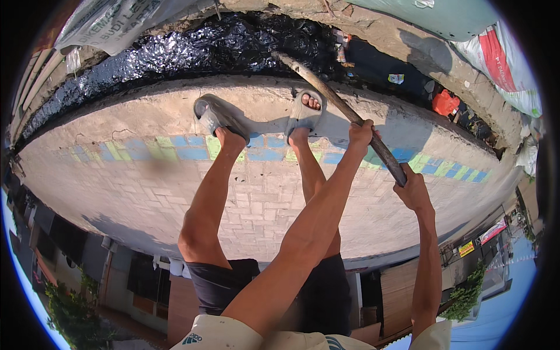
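Note:
A long wooden pole (322, 88) slants from near my right side out over a drainage ditch, its far end at the black, shiny sludge (233, 44). My left hand (361, 134) wraps round the pole partway along. Closer to its near end, my right hand (413, 189) is closed on it too. Whatever may be on the far tip is hidden in the dark sludge. My feet, in grey slides (219, 116), stand on the concrete edge of the ditch.
Right of the pole, the ditch holds a red plastic piece (445, 103) and a small colourful wrapper (396, 78). A white and red sack (501, 64) lies on the far bank, a grey-white sack (111, 26) at far left. Paving (262, 198) with blue and green painted blocks runs behind my feet.

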`<state>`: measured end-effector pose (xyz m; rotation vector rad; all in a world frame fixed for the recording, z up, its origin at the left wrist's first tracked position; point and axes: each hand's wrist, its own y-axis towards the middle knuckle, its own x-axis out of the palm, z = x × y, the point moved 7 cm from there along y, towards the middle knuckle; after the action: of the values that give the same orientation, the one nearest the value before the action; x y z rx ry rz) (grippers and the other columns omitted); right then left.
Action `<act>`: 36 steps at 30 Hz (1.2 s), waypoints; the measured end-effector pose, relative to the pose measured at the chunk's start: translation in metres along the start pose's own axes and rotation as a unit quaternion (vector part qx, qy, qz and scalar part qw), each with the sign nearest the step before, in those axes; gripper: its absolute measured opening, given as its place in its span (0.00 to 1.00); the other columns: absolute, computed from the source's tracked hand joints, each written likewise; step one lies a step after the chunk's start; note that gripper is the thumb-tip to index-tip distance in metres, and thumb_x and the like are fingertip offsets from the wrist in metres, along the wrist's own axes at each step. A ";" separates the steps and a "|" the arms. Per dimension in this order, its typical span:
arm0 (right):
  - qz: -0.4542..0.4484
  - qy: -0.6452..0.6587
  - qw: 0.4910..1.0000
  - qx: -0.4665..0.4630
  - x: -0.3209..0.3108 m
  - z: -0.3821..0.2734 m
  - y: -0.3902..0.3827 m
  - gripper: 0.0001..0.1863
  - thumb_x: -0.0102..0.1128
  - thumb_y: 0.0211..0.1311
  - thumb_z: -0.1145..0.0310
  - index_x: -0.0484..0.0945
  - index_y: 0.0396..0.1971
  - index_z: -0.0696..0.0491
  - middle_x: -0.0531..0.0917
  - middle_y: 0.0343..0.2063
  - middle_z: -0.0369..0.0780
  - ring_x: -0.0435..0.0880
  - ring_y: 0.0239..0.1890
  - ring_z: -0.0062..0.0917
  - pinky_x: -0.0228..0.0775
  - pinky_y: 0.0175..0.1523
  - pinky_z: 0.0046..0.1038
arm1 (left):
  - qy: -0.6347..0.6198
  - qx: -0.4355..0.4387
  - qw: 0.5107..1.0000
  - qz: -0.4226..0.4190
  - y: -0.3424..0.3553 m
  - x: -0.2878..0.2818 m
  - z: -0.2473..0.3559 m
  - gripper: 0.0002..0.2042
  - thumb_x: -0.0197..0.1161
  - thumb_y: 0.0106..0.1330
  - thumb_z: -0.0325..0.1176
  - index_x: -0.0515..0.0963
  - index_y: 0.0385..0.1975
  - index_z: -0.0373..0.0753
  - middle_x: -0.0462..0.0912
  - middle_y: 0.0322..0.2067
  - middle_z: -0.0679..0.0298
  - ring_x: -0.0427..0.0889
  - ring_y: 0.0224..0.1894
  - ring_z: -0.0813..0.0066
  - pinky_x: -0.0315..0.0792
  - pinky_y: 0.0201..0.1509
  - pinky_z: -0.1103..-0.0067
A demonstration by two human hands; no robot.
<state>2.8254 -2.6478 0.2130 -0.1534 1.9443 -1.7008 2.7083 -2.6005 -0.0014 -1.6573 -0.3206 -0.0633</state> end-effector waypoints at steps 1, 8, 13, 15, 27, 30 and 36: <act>-0.003 -0.021 1.000 -0.005 -0.008 0.009 -0.004 0.26 0.67 0.52 0.74 0.75 0.54 0.59 0.82 0.22 0.54 0.86 0.28 0.51 0.75 0.36 0.44 | -0.018 0.016 1.000 0.007 -0.008 0.010 -0.012 0.10 0.63 0.70 0.27 0.72 0.27 0.33 0.77 0.23 0.59 0.82 0.23 0.66 0.83 0.26 0.65; -0.019 -0.042 0.999 -0.026 0.003 -0.002 -0.040 0.23 0.68 0.51 0.74 0.75 0.50 0.59 0.81 0.21 0.52 0.86 0.26 0.47 0.75 0.34 0.40 | -0.022 0.049 0.997 0.055 -0.074 -0.018 -0.004 0.09 0.61 0.71 0.25 0.66 0.35 0.34 0.76 0.22 0.61 0.80 0.19 0.70 0.77 0.21 0.72; -0.055 0.013 0.986 -0.156 0.083 -0.176 0.047 0.24 0.70 0.52 0.70 0.77 0.51 0.56 0.81 0.21 0.51 0.85 0.26 0.48 0.74 0.36 0.42 | 0.007 0.242 0.960 0.143 -0.068 -0.162 0.177 0.07 0.63 0.72 0.29 0.73 0.36 0.33 0.78 0.24 0.62 0.80 0.19 0.72 0.77 0.23 0.73; -0.088 0.071 0.974 -0.196 0.122 -0.267 0.092 0.24 0.70 0.55 0.66 0.77 0.51 0.57 0.83 0.22 0.54 0.86 0.29 0.52 0.75 0.37 0.45 | -0.031 0.282 0.939 0.196 -0.070 -0.207 0.256 0.08 0.60 0.72 0.29 0.70 0.41 0.32 0.77 0.26 0.61 0.81 0.22 0.67 0.81 0.25 0.69; 0.006 0.084 0.964 -0.253 0.147 -0.383 0.236 0.17 0.62 0.62 0.67 0.84 0.48 0.58 0.88 0.46 0.54 0.88 0.52 0.48 0.81 0.56 0.44 | 0.192 0.213 0.932 0.221 0.029 -0.221 0.386 0.09 0.59 0.70 0.31 0.78 0.28 0.36 0.82 0.26 0.60 0.83 0.29 0.69 0.80 0.37 0.73; 0.009 0.080 0.967 -0.240 0.128 -0.292 0.239 0.14 0.60 0.62 0.68 0.86 0.45 0.56 0.89 0.42 0.51 0.89 0.49 0.46 0.83 0.52 0.44 | 0.227 0.217 0.917 0.246 0.042 -0.172 0.314 0.08 0.58 0.69 0.29 0.77 0.27 0.34 0.82 0.24 0.60 0.83 0.26 0.68 0.80 0.33 0.73; 0.110 0.200 0.945 -0.236 0.069 -0.135 0.201 0.08 0.58 0.60 0.75 0.83 0.37 0.60 0.88 0.36 0.52 0.89 0.42 0.47 0.81 0.47 0.44 | 0.333 0.161 0.919 0.139 0.081 -0.098 0.188 0.08 0.58 0.73 0.34 0.77 0.31 0.40 0.79 0.25 0.64 0.81 0.29 0.72 0.80 0.38 0.74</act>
<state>2.7574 -2.5194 0.0080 0.2472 2.5369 -1.1592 2.6069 -2.4389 -0.1244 -1.2482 0.4065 -0.3356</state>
